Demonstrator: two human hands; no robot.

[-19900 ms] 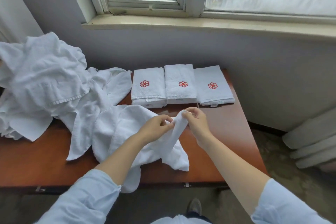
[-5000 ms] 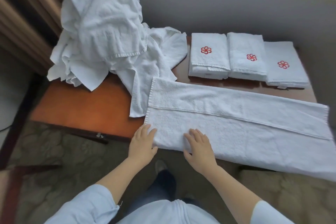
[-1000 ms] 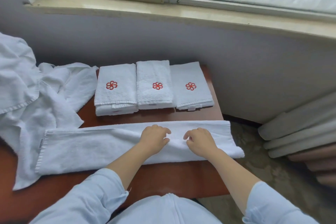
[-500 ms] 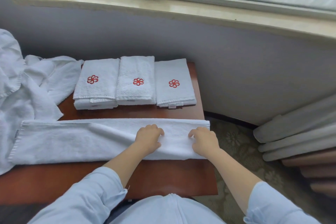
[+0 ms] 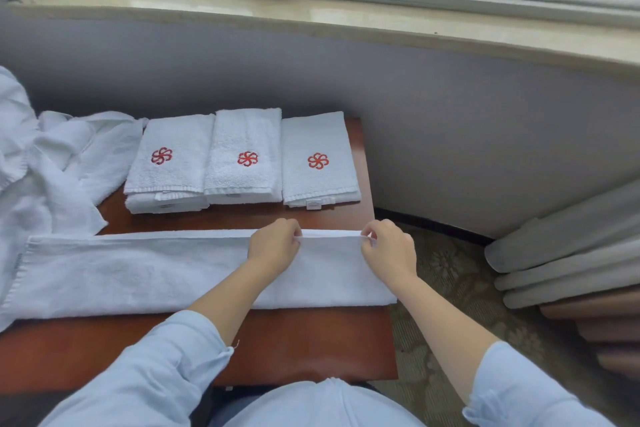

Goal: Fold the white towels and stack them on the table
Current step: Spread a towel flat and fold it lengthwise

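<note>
A long white towel [image 5: 138,274], folded lengthwise into a strip, is laid flat across the near half of the reddish-brown table [image 5: 294,347], with its right end just past the table edge. Near that end, the far edge is pinched by the left hand [image 5: 273,246] and right hand [image 5: 389,250]. Behind it, three folded piles with red pinwheel logos are lined up touching: left pile [image 5: 169,163], middle pile [image 5: 244,156], right pile [image 5: 317,159]. A rumpled heap of unfolded towels [image 5: 45,177] is dumped at the left.

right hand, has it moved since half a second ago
Yes. The right hand has shifted away from the person, toward the folded towels at the back, and now pinches the far edge of the long towel.
</note>
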